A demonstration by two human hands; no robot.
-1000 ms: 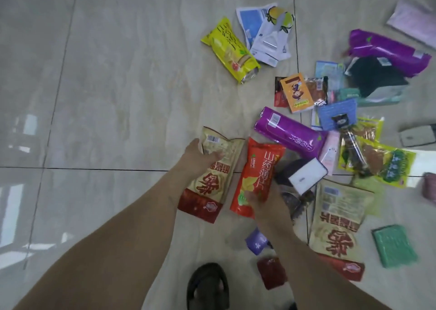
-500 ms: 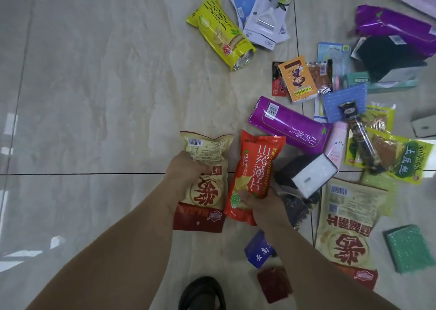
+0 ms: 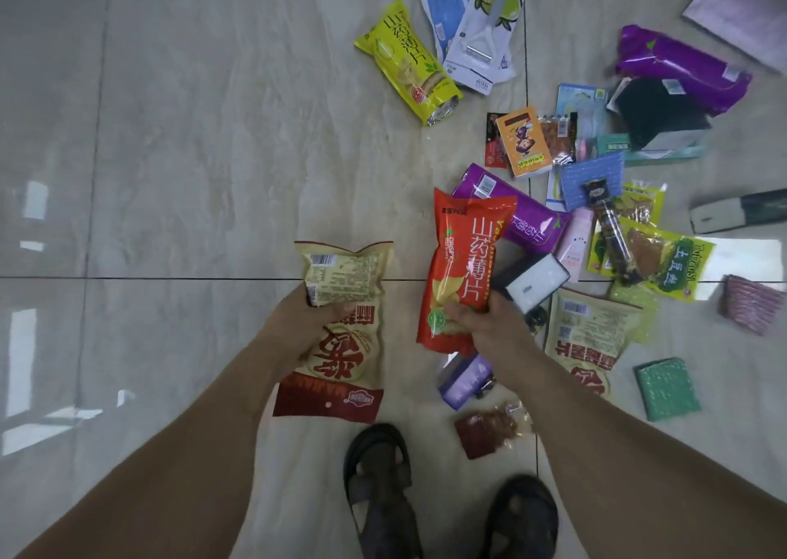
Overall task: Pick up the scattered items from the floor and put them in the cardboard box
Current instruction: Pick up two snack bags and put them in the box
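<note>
Tiled floor [image 3: 191, 132] strewn with packets: left hand [image 3: 306, 324] grips a beige snack bag [image 3: 345, 303], right hand [image 3: 481, 324] a red chip bag [image 3: 464, 269]; pick-up step, next carrying both to the unseen cardboard box.

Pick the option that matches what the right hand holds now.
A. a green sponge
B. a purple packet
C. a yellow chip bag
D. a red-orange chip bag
D: the right hand grips the lower part of the red-orange chip bag, lifted in front of the purple packet; the yellow chip bag and the green sponge lie untouched on the floor.
</note>
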